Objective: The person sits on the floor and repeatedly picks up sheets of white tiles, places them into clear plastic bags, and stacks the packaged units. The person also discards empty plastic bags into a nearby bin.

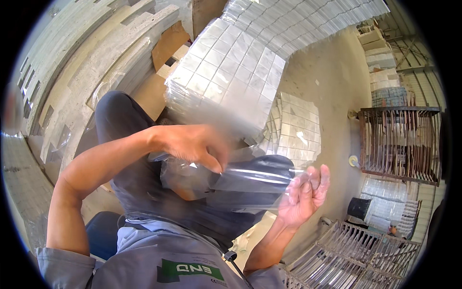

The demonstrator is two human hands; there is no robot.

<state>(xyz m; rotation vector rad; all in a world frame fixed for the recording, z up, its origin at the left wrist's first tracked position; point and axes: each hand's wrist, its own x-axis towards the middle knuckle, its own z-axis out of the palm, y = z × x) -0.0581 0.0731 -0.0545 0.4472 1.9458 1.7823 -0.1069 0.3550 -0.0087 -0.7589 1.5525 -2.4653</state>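
A piece of clear plastic film (252,185) is stretched across my lap between both hands; whether it is a bag or a flat sheet, I cannot tell. My left hand (195,147) is bent over its left part, thumb and fingers closed on the film and the fingertips smeared by motion. At the film's right end, my right hand (304,195) grips the edge with its palm turned up and fingers curled. Just beyond my knees stands a stack of white marble-look square mosaic tile sheets (226,67), apparently covered in shiny plastic.
A smaller pile of tile sheets (299,127) lies to the right of the stack. More tile stacks (303,21) stand behind. Long pale slabs (103,58) and cardboard (169,45) are at the left. Slatted metal racks (399,144) stand at the right on the concrete floor (332,72).
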